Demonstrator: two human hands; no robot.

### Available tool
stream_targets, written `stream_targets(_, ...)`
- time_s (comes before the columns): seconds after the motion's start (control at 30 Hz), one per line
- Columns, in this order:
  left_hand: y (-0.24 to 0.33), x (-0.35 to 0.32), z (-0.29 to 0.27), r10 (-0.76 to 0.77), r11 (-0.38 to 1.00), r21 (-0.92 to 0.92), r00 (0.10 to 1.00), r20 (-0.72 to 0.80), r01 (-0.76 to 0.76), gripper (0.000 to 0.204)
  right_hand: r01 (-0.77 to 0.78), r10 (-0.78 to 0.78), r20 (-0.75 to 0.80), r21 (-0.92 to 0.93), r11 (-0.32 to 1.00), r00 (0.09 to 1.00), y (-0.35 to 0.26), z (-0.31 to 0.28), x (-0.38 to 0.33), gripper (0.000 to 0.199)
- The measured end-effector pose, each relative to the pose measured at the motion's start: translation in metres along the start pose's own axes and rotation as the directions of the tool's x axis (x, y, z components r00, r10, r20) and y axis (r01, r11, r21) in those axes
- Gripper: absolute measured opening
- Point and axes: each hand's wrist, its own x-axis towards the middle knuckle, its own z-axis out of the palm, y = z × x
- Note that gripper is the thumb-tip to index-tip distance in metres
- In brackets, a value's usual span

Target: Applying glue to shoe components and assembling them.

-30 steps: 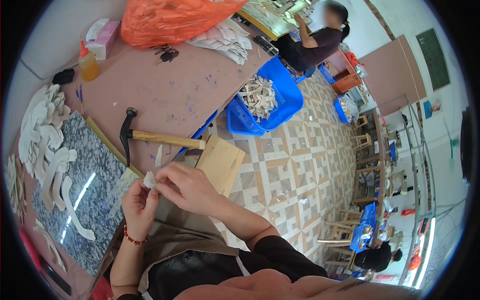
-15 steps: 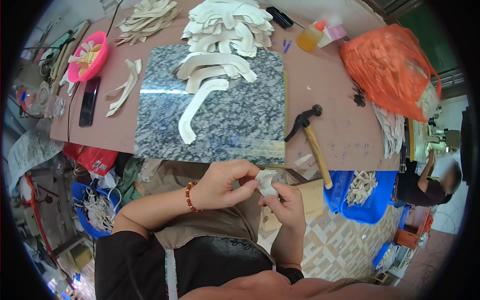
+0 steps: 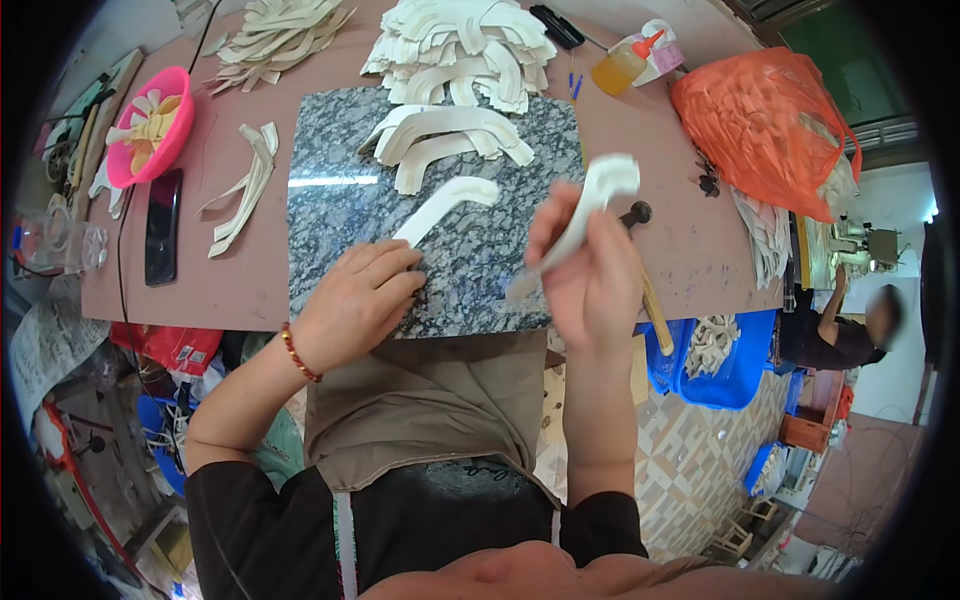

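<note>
On the speckled granite slab (image 3: 470, 240) lies a curved white strip (image 3: 450, 203), hooked at its far end. My left hand (image 3: 362, 290) is closed over the near end of that strip, so its tip is hidden. My right hand (image 3: 590, 270) is raised over the slab's right side, pinching a second curved white strip (image 3: 597, 187) between thumb and fingers. This strip stands up from the hand, slightly blurred. Beyond my hands, a few more curved strips (image 3: 445, 135) overlap on the slab, below a tall stack of white strips (image 3: 460, 45).
A hammer (image 3: 654, 305) lies right of the slab, partly behind my right hand. An orange bag (image 3: 760, 120) and a glue bottle (image 3: 622, 72) stand at the far right. Left are a phone (image 3: 163, 230) and a pink bowl (image 3: 180, 140). A blue bin (image 3: 735, 385) stands below the table edge.
My hands have parted from a small white piece held together near my lap. The left moved onto the strip on the slab; the right rose, holding a curved strip.
</note>
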Motion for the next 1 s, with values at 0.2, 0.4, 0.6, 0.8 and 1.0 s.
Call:
stream_targets(0.2,-0.023,-0.003,-0.034,0.127,0.958,-0.272,0.987,0.102,-0.095,0.023,-0.054,-0.008,-0.177,-0.340,0.939,0.984,0.034,-0.041,0.128,0.039)
stream_targets(0.4,-0.014,0.036,-0.032,0.218,0.959,-0.188,0.976,0.004,-0.213,0.028,0.079,-0.346,-0.094,-0.886,0.456,0.934,0.029,-0.029,0.047,0.031)
stream_targets(0.6,-0.030,0.096,0.006,0.226,0.969,-0.134,0.964,0.139,-0.207,0.037,0.146,-0.427,0.238,-0.961,-0.236,0.873,0.066,-0.047,-0.026,0.020)
stream_targets(0.8,-0.071,0.122,-0.007,0.086,0.961,-0.275,0.909,0.407,0.033,0.037,0.134,-0.641,0.265,-0.960,-0.247,0.721,0.092,-0.042,-0.003,0.018)
stream_targets(1.0,-0.087,0.134,0.003,0.256,0.951,-0.253,0.906,0.337,-0.175,0.025,0.241,-0.684,0.341,-0.940,-0.241,0.645,0.100,-0.065,-0.021,0.021)
